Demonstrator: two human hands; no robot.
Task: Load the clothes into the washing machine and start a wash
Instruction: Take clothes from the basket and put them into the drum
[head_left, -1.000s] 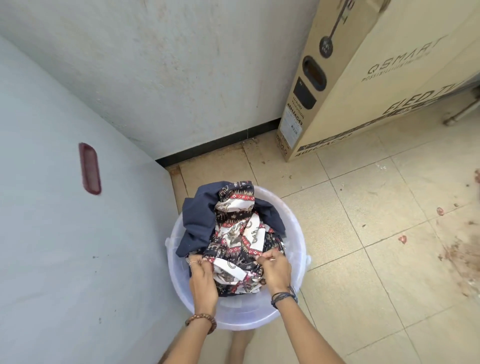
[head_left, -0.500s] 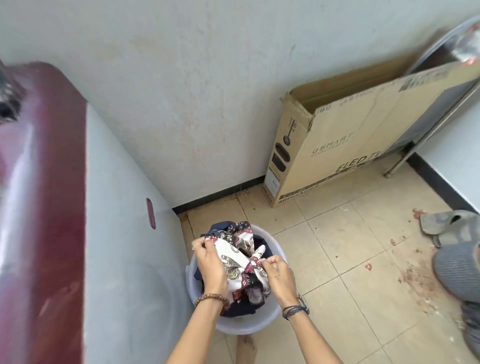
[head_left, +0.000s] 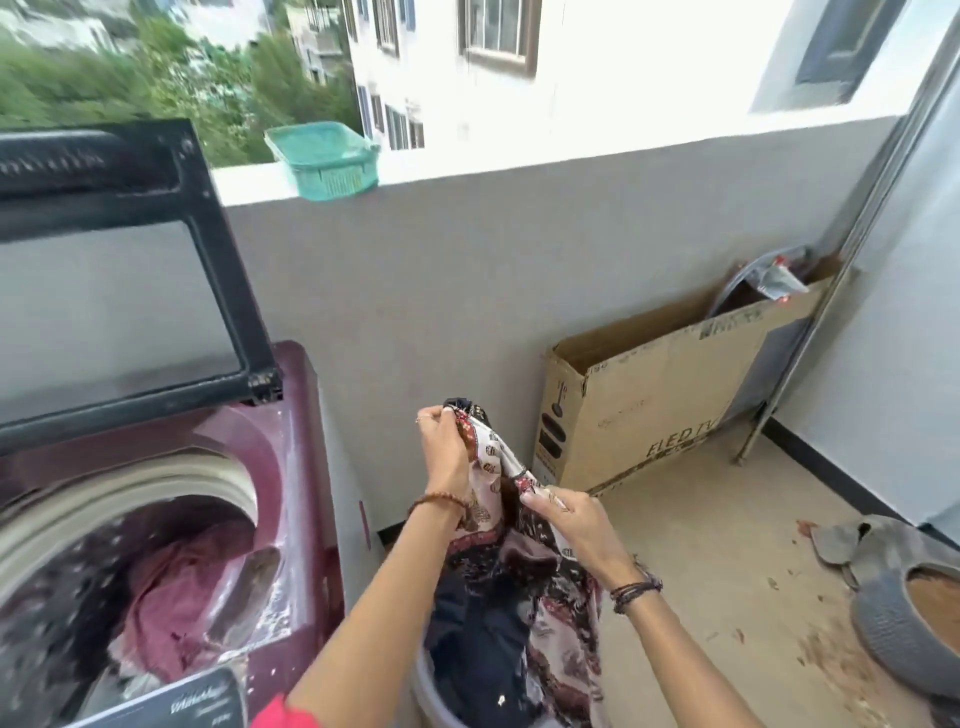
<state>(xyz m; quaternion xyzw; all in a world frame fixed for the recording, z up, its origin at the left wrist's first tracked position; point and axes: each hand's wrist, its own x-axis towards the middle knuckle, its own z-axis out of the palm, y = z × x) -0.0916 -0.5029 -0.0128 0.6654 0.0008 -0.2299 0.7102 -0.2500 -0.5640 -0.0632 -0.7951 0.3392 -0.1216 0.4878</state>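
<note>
A patterned black, white and red garment (head_left: 524, 566) hangs lifted in front of me. My left hand (head_left: 444, 449) pinches its upper edge, and my right hand (head_left: 576, 525) grips it lower, to the right. Below them a dark navy garment (head_left: 483, 639) lies in the white bucket (head_left: 431, 696), mostly hidden behind my arms. The maroon top-loading washing machine (head_left: 301, 467) stands at the left with its black lid (head_left: 114, 270) raised. A pinkish-maroon cloth (head_left: 171, 597) lies inside its drum.
A green plastic basket (head_left: 324, 158) sits on the balcony ledge. A flat cardboard TV box (head_left: 654, 410) leans on the grey wall at the right. A grey round pot (head_left: 914, 618) and a slipper (head_left: 836, 540) lie on the tiled floor at the far right.
Both hands have lifted the patterned garment up out of the bucket. My view has risen from the bucket to take in the open washing machine and the balcony wall.
</note>
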